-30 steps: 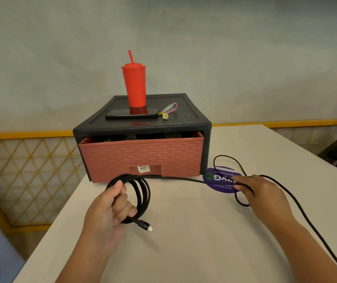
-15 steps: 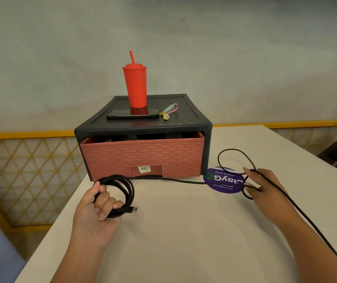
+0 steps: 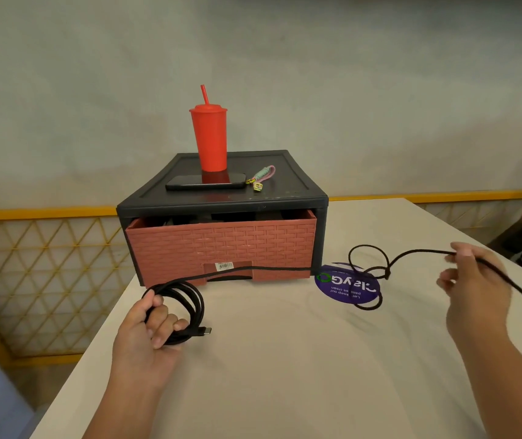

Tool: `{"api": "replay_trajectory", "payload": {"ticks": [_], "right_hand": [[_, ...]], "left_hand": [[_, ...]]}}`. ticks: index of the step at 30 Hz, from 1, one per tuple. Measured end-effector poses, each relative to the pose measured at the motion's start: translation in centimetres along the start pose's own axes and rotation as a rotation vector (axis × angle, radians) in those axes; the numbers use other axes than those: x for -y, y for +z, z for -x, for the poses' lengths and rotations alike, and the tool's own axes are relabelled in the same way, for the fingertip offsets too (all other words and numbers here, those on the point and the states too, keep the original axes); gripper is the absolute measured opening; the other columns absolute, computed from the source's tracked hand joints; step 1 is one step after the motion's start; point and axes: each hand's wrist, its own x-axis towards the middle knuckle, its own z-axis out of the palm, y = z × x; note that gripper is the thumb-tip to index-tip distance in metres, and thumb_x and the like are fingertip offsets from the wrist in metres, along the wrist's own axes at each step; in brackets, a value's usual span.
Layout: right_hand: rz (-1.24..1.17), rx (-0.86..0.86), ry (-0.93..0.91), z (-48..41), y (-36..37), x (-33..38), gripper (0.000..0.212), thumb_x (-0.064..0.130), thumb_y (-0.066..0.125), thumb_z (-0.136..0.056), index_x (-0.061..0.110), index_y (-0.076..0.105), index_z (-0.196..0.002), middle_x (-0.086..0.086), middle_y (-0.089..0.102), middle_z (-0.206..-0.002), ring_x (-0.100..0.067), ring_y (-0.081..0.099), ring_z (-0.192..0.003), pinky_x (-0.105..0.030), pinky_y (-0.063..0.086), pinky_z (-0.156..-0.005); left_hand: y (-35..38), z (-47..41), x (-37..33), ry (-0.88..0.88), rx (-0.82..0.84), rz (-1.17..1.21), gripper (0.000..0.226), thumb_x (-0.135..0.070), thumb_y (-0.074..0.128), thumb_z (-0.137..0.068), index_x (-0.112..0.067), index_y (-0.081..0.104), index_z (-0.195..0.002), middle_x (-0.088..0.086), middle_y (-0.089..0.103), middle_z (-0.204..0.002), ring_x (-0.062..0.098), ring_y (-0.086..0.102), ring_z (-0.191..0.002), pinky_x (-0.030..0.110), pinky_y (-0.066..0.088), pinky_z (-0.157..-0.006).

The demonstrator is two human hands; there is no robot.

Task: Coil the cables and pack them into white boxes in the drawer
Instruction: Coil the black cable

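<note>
Cable [image 3: 418,253] now up off table [image 3: 285,375] in higher right hand [image 3: 471,280].

Tumbler [image 3: 209,137]: red, lidded, with straw, upright just behind the phone.
Phone [image 3: 205,182]: black, lying flat.
Keychain [image 3: 261,179]: pink-green strap, right of the phone.
Sticker [image 3: 345,288]: purple, round, on the white counter [image 3: 285,375].

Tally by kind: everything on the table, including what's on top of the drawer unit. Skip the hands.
black cable: 1
drawer unit: 1
red tumbler: 1
phone: 1
keychain: 1
purple sticker: 1
Total: 6
</note>
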Motion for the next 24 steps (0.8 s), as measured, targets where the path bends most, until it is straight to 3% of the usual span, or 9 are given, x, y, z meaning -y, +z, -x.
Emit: {"api": "replay_trajectory", "payload": {"ticks": [3, 5, 7, 9, 10, 13, 17, 21, 24], "right_hand": [[0.186, -0.045, -0.043, -3.1, 0.5, 1.0, 0.024, 0.018, 0.043, -0.088, 0.009, 0.065, -0.086, 0.002, 0.058, -0.069, -0.005, 0.055, -0.055, -0.027, 0.043, -0.061], [0.382, 0.029, -0.051, -5.7, 1.6, 1.8, 0.028, 0.015, 0.042, -0.089, 0.0, 0.065, -0.093, -0.002, 0.059, -0.07, -0.015, 0.058, -0.063, -0.032, 0.041, -0.062], [0.747, 0.146, -0.054, -8.2, 2.5, 1.8, 0.029, 0.009, 0.039, -0.092, 0.003, 0.062, -0.109, -0.009, 0.061, -0.09, -0.028, 0.059, -0.088, -0.033, 0.042, -0.071], [1.267, 0.25, -0.132, -9.5, 3.5, 1.8, 0.033, 0.006, 0.035, -0.094, 0.008, 0.054, -0.12, -0.008, 0.056, -0.113, -0.024, 0.057, -0.105, -0.029, 0.045, -0.079], [1.428, 0.322, -0.166, -9.9, 4.0, 1.5, 0.032, 0.006, 0.035, -0.094, 0.008, 0.055, -0.119, -0.006, 0.056, -0.111, -0.022, 0.057, -0.104, -0.027, 0.047, -0.079], [1.411, 0.453, 0.063, -9.6, 5.2, 1.4, 0.015, 0.01, 0.046, -0.092, 0.002, 0.058, -0.097, -0.002, 0.05, -0.075, -0.022, 0.053, -0.084, -0.029, 0.043, -0.069], [1.441, 0.61, 0.208, -8.4, 5.9, 1.0, 0.015, 0.004, 0.049, -0.091, 0.005, 0.051, -0.076, -0.005, 0.043, -0.063, -0.019, 0.046, -0.066, -0.027, 0.038, -0.061], [1.075, 0.418, 0.461, -9.2, 5.1, -0.7, 0.031, -0.002, 0.04, -0.092, 0.006, 0.039, -0.062, -0.008, 0.034, -0.058, -0.014, 0.026, -0.051, -0.014, 0.022, -0.034], [0.592, 0.152, 0.576, -10.2, 4.2, -1.9, 0.028, 0.003, 0.041, -0.095, 0.005, 0.039, -0.067, -0.009, 0.039, -0.064, -0.015, 0.033, -0.053, -0.012, 0.03, -0.023]], "left_hand": [[0.0, 0.0, 0.0, -0.006, 0.007, 0.01, 0.031, -0.023, 0.038, -0.096, -0.018, 0.042, -0.066, -0.008, 0.022, -0.033, 0.008, 0.022, -0.026, 0.015, 0.035, -0.038], [0.0, -0.1, 0.0, -0.009, -0.001, 0.004, 0.031, -0.023, 0.039, -0.096, -0.018, 0.042, -0.066, -0.008, 0.022, -0.033, 0.008, 0.022, -0.026, 0.015, 0.035, -0.038], [0.1, 0.0, 0.1, -0.016, -0.012, 0.001, 0.031, -0.023, 0.04, -0.096, -0.018, 0.043, -0.065, -0.008, 0.021, -0.034, 0.008, 0.021, -0.026, 0.015, 0.035, -0.037], [0.2, 0.0, 0.3, -0.023, -0.015, 0.009, 0.031, -0.023, 0.04, -0.096, -0.017, 0.043, -0.065, -0.008, 0.021, -0.034, 0.007, 0.021, -0.025, 0.015, 0.035, -0.037], [0.2, 0.0, 0.3, -0.027, -0.016, 0.015, 0.032, -0.023, 0.04, -0.096, -0.017, 0.044, -0.065, -0.008, 0.021, -0.034, 0.007, 0.021, -0.025, 0.015, 0.035, -0.037], [0.1, 0.0, 0.3, -0.03, -0.016, 0.01, 0.031, -0.022, 0.04, -0.096, -0.017, 0.044, -0.065, -0.008, 0.021, -0.034, 0.007, 0.02, -0.025, 0.016, 0.035, -0.037], [0.2, 0.0, 0.5, -0.042, -0.015, 0.003, 0.03, -0.022, 0.041, -0.095, -0.017, 0.043, -0.066, -0.009, 0.021, -0.034, 0.007, 0.021, -0.025, 0.014, 0.036, -0.037], [0.2, 0.1, 0.5, -0.048, -0.016, 0.014, 0.03, -0.022, 0.041, -0.095, -0.016, 0.043, -0.065, -0.009, 0.02, -0.034, 0.007, 0.021, -0.025, 0.013, 0.036, -0.038], [0.3, 0.1, 0.4, -0.052, -0.018, 0.02, 0.03, -0.021, 0.041, -0.095, -0.016, 0.043, -0.065, -0.009, 0.021, -0.034, 0.007, 0.021, -0.025, 0.013, 0.035, -0.038]]}}
